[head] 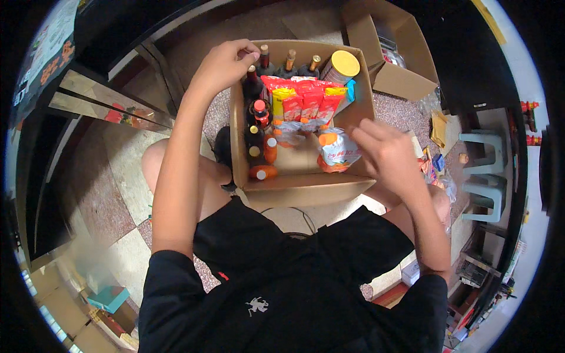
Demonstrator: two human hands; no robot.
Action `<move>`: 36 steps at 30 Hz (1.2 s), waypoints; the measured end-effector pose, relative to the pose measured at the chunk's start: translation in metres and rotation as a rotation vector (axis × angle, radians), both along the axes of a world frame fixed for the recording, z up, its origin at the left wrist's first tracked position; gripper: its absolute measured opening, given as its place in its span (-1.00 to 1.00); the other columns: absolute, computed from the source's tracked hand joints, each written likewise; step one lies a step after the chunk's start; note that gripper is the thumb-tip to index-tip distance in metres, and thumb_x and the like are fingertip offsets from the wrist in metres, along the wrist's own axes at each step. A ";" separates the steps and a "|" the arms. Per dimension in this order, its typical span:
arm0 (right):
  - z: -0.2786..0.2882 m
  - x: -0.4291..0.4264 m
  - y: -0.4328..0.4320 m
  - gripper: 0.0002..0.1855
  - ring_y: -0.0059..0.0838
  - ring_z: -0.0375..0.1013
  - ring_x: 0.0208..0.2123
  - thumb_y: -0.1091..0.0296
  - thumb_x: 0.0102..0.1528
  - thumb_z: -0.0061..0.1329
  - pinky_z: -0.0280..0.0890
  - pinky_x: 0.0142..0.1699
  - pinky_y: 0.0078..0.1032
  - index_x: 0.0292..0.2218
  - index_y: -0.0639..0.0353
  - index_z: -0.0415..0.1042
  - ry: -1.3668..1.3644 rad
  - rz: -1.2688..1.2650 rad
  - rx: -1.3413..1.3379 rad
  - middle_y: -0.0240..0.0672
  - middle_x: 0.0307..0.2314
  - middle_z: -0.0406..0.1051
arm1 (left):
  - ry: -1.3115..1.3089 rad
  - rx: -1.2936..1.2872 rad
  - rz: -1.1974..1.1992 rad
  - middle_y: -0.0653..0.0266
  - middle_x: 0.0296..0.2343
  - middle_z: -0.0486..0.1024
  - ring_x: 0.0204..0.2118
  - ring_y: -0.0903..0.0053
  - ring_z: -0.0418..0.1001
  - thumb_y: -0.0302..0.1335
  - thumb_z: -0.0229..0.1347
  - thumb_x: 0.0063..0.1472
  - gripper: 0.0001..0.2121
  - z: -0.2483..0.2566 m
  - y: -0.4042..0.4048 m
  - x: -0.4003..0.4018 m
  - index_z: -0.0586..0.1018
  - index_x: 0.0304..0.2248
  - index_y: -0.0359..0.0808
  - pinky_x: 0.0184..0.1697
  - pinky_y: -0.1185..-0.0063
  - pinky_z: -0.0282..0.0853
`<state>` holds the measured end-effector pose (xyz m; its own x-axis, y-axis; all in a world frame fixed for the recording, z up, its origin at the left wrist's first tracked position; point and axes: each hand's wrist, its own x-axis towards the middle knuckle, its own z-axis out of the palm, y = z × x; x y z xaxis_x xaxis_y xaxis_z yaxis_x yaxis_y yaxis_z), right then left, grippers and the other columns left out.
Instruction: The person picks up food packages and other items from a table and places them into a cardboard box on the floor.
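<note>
In front of me sits an open cardboard box (304, 189) packed with goods. My left hand (229, 64) is over its far left corner, thumb near the stoppered tops of dark bottles (264, 61); whether it grips anything cannot be told. Blurred by motion, my right hand (384, 150) has its fingertips at the right edge of a white and orange spouted pouch (339, 152) with an orange cap. The pouch is tilted inside the box's near right part. Similar capped pouches (289, 128) lie beside red and yellow snack packets (304, 99) in the middle.
A yellow-lidded can (345, 64) stands in the box's far right corner. Small orange bottles (270, 150) line its near left side. Another open carton (401, 84) is beyond, at right. Pale blue plastic stools (485, 198) stand farther right. A teal box (108, 299) lies at lower left.
</note>
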<state>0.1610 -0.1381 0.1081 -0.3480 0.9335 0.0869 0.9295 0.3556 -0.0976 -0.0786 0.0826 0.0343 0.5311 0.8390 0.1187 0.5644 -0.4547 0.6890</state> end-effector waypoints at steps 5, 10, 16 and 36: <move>-0.104 0.036 -0.012 -0.73 -0.17 0.43 -0.38 0.54 -0.21 -0.05 0.33 -0.36 -0.28 -0.35 0.16 0.37 0.073 -0.053 -0.159 -0.22 -0.45 0.39 | 0.026 -0.031 -0.108 0.19 -0.47 0.54 -0.41 0.51 0.48 -0.33 0.03 0.14 -0.76 -0.011 0.002 0.017 0.55 -0.28 -0.32 -0.26 0.55 0.36; -0.200 0.054 0.020 -0.79 -0.14 0.46 -0.42 0.41 -0.13 -0.05 0.35 -0.37 -0.20 -0.35 0.11 0.39 -0.104 -0.093 -0.394 -0.17 -0.50 0.44 | 0.091 -0.073 -0.118 0.20 -0.46 0.54 -0.40 0.50 0.48 -0.32 0.05 0.13 -0.75 -0.013 0.003 0.030 0.56 -0.29 -0.31 -0.26 0.56 0.36; -0.272 0.059 0.043 -0.78 -0.11 0.47 -0.42 0.39 -0.08 -0.09 0.37 -0.34 -0.19 -0.30 0.09 0.39 -0.164 -0.158 -0.411 -0.16 -0.47 0.45 | 0.067 -0.053 -0.135 0.19 -0.45 0.53 -0.38 0.50 0.47 -0.32 0.06 0.11 -0.75 -0.017 0.003 0.038 0.56 -0.29 -0.31 -0.25 0.56 0.36; -0.325 0.050 0.030 -0.64 -0.05 0.44 -0.29 0.46 -0.07 -0.10 0.37 -0.26 -0.18 -0.16 0.09 0.37 0.083 -0.257 -0.183 -0.12 -0.21 0.33 | 0.117 0.000 -0.081 0.10 -0.44 0.52 -0.35 0.26 0.49 -0.32 0.07 0.06 -0.77 -0.024 -0.012 0.032 0.54 -0.36 -0.30 -0.26 0.43 0.37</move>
